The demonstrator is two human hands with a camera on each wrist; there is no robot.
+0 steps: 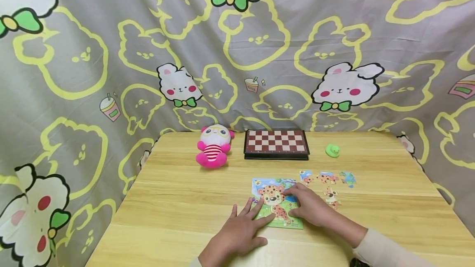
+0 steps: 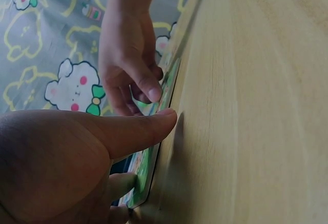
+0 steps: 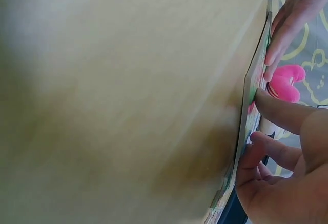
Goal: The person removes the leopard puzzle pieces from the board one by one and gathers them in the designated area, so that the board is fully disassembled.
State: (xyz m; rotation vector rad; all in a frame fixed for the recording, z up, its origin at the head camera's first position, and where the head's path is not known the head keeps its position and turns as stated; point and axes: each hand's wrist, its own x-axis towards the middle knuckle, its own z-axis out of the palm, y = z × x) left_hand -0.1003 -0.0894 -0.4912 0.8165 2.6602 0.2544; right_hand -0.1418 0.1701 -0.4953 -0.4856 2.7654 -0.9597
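A small jigsaw puzzle board (image 1: 272, 222) with a spotted leopard cub picture lies flat on the wooden table. My left hand (image 1: 241, 232) spreads over its lower left corner, fingertips on the picture and thumb out to the side. On the right part of the board, my right hand (image 1: 309, 205) touches the picture with its thumb and bent fingers, a gap showing between thumb and fingers. The palm hides some of the board's right edge. Seen low from the right wrist, the right thumb (image 3: 279, 112) reaches the puzzle board's face (image 3: 251, 93).
Loose puzzle pieces (image 1: 327, 177) lie right of the board, one of them (image 1: 331, 196) beside my right wrist. Behind stand a pink panda plush (image 1: 213, 147), a checkered game board (image 1: 276, 141) and a green duck toy (image 1: 332, 150). A patterned curtain (image 1: 208, 52) hangs beyond the table.
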